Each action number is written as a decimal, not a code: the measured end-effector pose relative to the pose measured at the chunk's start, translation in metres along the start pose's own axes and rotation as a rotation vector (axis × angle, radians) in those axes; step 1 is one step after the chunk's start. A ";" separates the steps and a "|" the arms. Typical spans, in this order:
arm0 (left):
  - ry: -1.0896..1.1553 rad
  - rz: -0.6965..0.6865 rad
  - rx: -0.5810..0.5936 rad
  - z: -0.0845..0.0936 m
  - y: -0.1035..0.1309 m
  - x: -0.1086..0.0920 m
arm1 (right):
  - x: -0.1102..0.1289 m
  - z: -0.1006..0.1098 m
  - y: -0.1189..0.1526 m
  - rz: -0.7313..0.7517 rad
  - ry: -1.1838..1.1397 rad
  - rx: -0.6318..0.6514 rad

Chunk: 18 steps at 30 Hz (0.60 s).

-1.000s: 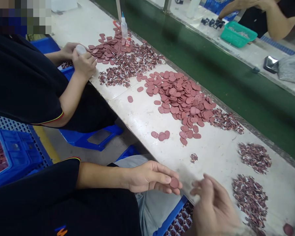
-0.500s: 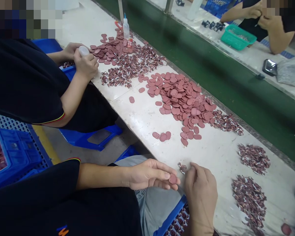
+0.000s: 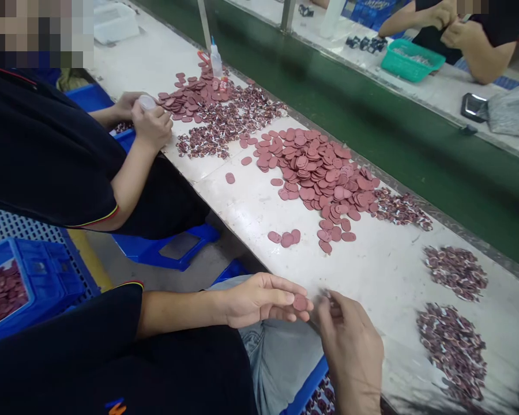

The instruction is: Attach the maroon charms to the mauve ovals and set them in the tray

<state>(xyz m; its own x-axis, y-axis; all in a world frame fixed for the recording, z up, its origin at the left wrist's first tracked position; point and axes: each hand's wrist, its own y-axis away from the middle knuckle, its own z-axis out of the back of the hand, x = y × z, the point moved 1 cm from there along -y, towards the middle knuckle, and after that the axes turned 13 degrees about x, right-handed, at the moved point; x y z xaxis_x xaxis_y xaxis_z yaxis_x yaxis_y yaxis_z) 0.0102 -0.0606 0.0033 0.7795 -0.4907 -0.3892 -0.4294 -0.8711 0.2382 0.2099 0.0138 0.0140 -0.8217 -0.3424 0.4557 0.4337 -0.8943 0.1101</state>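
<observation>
My left hand [image 3: 259,301] is palm up over my lap at the table edge. Its thumb and fingers hold a small reddish-brown oval disc [image 3: 300,303]. Close to its fingertips, my right hand [image 3: 353,343] has its thumb and index finger pinched together. A small dark part [image 3: 326,294], smeared by motion, shows at those fingertips. A large heap of similar oval discs [image 3: 315,167] lies on the table beyond my hands. To the right are two piles of small brown-and-white parts, a nearer pile [image 3: 452,349] and a farther pile [image 3: 455,272].
A co-worker's hands [image 3: 149,118] hold a round whitish object at the left. Near them stands a squeeze bottle [image 3: 215,60] among discs and small parts. Blue crates [image 3: 47,271] sit at lower left. Behind the green strip [image 3: 372,109], another person works beside a teal basket [image 3: 410,63].
The small part that lay on the table beside my right fingertips is no longer there; a dark part now shows in my right pinch. My left hand keeps the disc. The view has shifted slightly.
</observation>
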 end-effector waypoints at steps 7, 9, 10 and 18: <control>-0.157 -0.044 0.011 -0.003 -0.002 0.013 | 0.020 -0.005 0.051 -0.266 -0.938 -0.160; -0.207 -0.035 0.042 -0.003 -0.004 0.018 | 0.028 -0.010 0.060 -0.267 -1.004 -0.185; -0.225 -0.030 0.052 -0.002 -0.005 0.020 | 0.031 -0.012 0.063 -0.250 -1.004 -0.179; -0.687 -0.096 0.020 -0.011 -0.002 0.012 | 0.033 -0.007 0.064 -0.120 -0.943 -0.111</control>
<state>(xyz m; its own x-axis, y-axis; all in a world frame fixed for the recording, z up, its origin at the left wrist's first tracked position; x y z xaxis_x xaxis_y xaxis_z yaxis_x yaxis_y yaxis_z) 0.0256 -0.0652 0.0079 0.3519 -0.3067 -0.8844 -0.3865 -0.9081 0.1612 0.2075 -0.0563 0.0305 -0.2014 0.0826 0.9760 0.2886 -0.9472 0.1397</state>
